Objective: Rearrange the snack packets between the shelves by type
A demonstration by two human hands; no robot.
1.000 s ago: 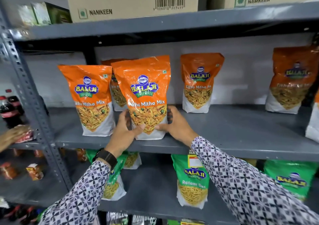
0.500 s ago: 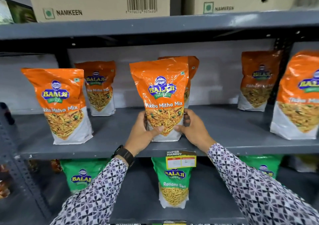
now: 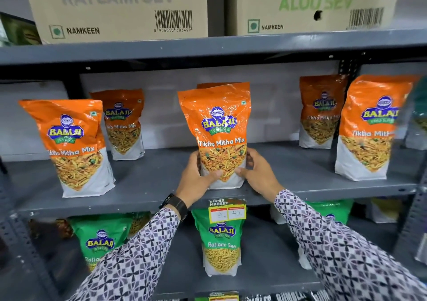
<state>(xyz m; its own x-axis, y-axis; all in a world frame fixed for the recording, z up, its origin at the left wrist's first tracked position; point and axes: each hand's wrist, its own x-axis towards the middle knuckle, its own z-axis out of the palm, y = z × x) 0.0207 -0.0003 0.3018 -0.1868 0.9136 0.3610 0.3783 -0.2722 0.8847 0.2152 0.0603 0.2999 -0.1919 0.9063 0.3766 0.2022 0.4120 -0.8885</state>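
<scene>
An orange Tikha Mitha Mix packet stands upright at the middle of the grey middle shelf. My left hand grips its lower left side and my right hand its lower right side. Another orange packet is mostly hidden behind it. More orange packets stand at the front left, back left, back right and front right. Green Ratlami Sev packets stand on the shelf below, one in the centre and one at the left.
Two cardboard boxes, Ratlami Sev and Aloo Sev, sit on the top shelf. A yellow price tag hangs on the middle shelf's front edge. A blurred green packet shows at the far right. Perforated uprights frame the rack.
Both hands have slid the held orange packet to the right along the middle shelf, in front of a rear packet. The view has shifted right and closer.
</scene>
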